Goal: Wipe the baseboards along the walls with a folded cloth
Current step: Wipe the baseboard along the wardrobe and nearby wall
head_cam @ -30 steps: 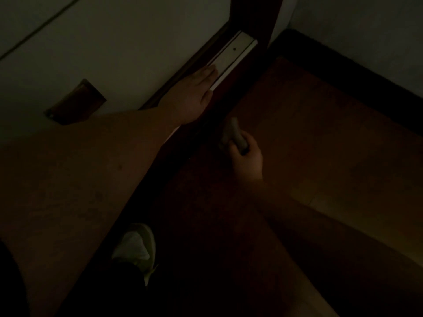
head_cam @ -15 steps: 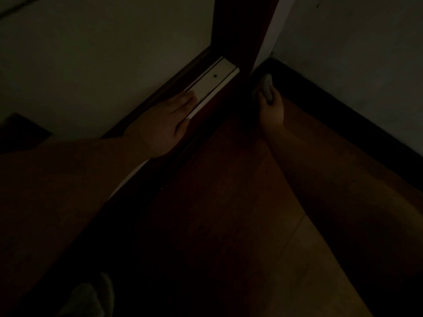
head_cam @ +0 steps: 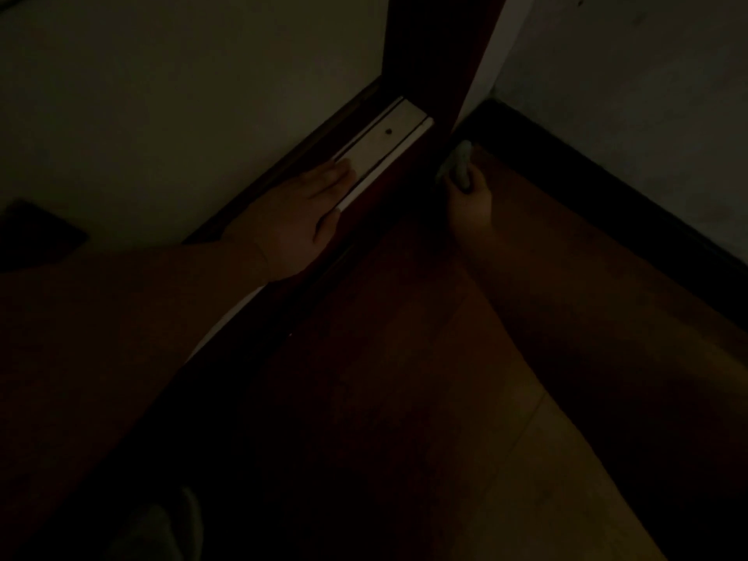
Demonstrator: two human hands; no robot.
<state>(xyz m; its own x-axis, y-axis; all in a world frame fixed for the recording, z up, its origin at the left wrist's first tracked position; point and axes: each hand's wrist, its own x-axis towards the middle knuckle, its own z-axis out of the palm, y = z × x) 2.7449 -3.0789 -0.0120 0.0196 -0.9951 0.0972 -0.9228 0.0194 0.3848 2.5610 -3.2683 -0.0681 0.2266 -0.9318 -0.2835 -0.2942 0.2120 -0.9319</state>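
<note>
Little has been changed since half a second ago: the right hand (head_cam: 469, 204) has been kept low in the corner, with the cloth (head_cam: 456, 161) held against the dark base of the door frame (head_cam: 439, 54) where the baseboard (head_cam: 607, 184) begins. Compared with a second ago, that hand has been carried forward from mid-floor into this corner. The cloth is gripped by curled fingers, its pale folded end being left showing above the knuckles; whether it touches the baseboard itself or only the frame cannot be told in the dim light. The left hand (head_cam: 299, 212) has been left where it was, laid flat with straight fingers on the pale sill strip (head_cam: 384, 143) beside the door frame, fingertips on the strip and thumb at its lower edge. A wooden floor (head_cam: 404, 358) is seen between the two forearms. A pale shoe (head_cam: 162, 524) is faintly made out at the bottom edge.
</note>
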